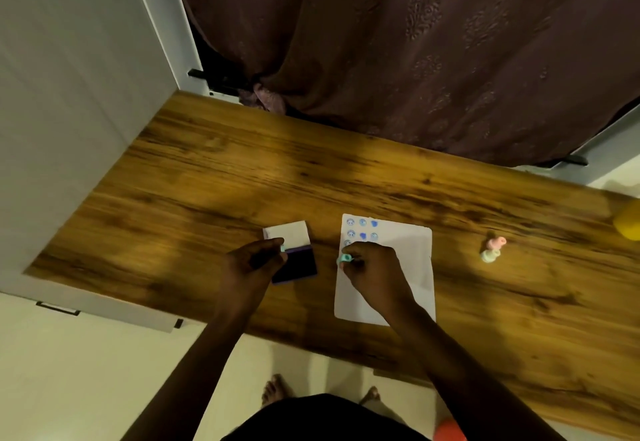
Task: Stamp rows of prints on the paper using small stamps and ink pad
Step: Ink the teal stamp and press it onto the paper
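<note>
A white sheet of paper (408, 267) lies on the wooden table (207, 180), with several blue prints (362, 229) in rows at its top left corner. My right hand (372, 265) rests on the paper just below the prints, closed on a small teal stamp (344, 259). Left of the paper sits an open ink pad (301, 265), dark inked base with its white lid (289, 232) flipped back. My left hand (254, 260) hovers at the pad's left edge, fingers pinched on a small teal piece (283, 248); what that piece is cannot be made out.
Two more small stamps, one pink (497, 242) and one pale green (489, 255), lie on the table to the right of the paper. A yellow object (628, 224) sits at the table's right edge. A dark curtain (415, 42) hangs behind, and a white cabinet (69, 128) stands at left.
</note>
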A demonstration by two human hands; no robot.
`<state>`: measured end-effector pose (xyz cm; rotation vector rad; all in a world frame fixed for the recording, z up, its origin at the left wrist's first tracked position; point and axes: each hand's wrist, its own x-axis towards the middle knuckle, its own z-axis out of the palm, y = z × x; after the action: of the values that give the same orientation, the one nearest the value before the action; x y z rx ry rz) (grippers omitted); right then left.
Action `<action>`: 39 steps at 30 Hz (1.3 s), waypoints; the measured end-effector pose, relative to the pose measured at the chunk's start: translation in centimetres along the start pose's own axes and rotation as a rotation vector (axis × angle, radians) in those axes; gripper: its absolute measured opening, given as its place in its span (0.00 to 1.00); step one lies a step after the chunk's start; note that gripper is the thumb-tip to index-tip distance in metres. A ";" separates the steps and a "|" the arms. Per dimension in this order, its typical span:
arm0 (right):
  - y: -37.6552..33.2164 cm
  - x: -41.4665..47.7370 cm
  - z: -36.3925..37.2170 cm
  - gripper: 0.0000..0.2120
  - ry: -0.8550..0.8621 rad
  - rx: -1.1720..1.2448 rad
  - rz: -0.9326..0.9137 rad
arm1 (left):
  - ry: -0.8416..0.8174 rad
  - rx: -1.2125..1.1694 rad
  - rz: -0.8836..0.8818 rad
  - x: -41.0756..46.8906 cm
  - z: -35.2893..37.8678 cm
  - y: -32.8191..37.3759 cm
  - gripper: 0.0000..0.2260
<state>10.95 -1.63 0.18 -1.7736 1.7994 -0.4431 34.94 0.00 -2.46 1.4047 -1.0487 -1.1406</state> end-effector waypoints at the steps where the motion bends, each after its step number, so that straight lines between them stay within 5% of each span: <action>1: -0.6 0.1 0.2 0.15 -0.009 0.012 -0.024 | 0.005 -0.001 0.006 0.1 -0.1 0.0 0.14; 11: -5.1 2.1 2.9 0.15 -0.120 -0.091 -0.185 | 0.019 0.005 0.002 0.6 -0.5 0.0 0.11; 16: -3.2 2.3 1.2 0.12 -0.006 -0.070 -0.114 | -0.001 -0.001 -0.005 0.6 -0.5 0.1 0.11; 23: 1.3 0.0 -0.1 0.21 0.035 -0.049 0.038 | -0.013 -0.037 -0.044 0.7 0.8 -0.1 0.11; 39: 1.9 0.2 1.5 0.19 0.009 -0.065 0.041 | -0.035 -0.044 -0.117 0.9 1.0 0.1 0.12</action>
<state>10.33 -1.45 -2.19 -1.7770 1.8725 -0.3807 34.12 -1.07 -2.54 1.4306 -0.9703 -1.2696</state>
